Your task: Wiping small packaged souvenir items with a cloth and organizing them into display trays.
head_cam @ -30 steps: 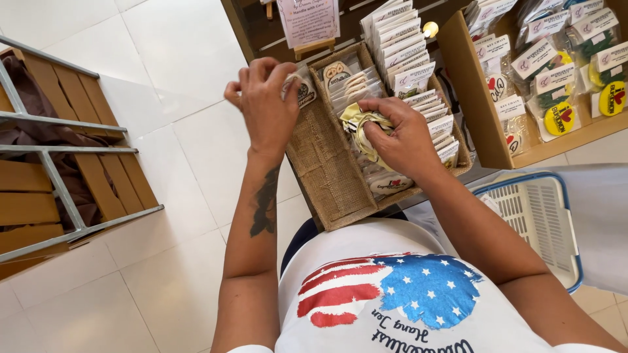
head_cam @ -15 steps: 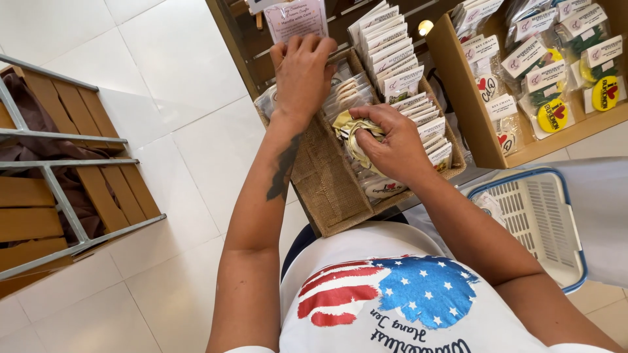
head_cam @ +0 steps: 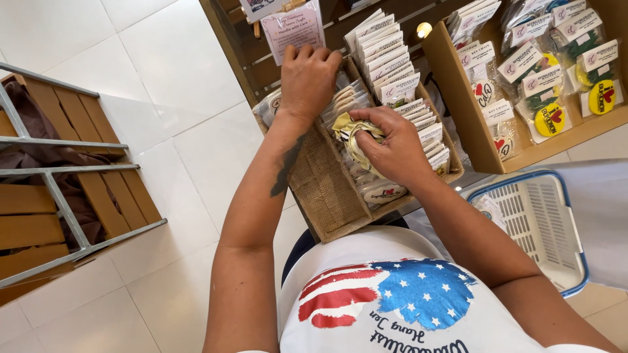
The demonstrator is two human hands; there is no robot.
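At the far left a slatted wooden rack (head_cam: 62, 196) with a grey metal frame stands on the white tiled floor (head_cam: 163, 78), a dark cloth showing behind its slats. Moving right, the left hand (head_cam: 307, 78) reaches to the far left corner of a burlap-lined tray (head_cam: 327, 189), its fingers (head_cam: 313, 53) curled down over the clear cellophane packets (head_cam: 347, 101) filed upright there; whether they pinch a packet or only press on the tops cannot be told. Just right of it, over the middle of the tray, the right hand (head_cam: 392, 144) is closed around a pale yellow fabric piece (head_cam: 353, 134), thumb and fingers gripping its bunched folds. That piece looks soft, light and floppy, so it should crumple rather than slip, and is best taken by pinching a gathered fold or its looped edge. The packets look light and slick, their film apt to slide and crinkle, so the stiff card headers (head_cam: 392, 62) along the tray's right side make the surer hold. Further right a wooden display box (head_cam: 471, 131) holds bagged round badges (head_cam: 553, 117), and at the near right a white basket with a blue rim (head_cam: 543, 229) sits beside the person's arm.
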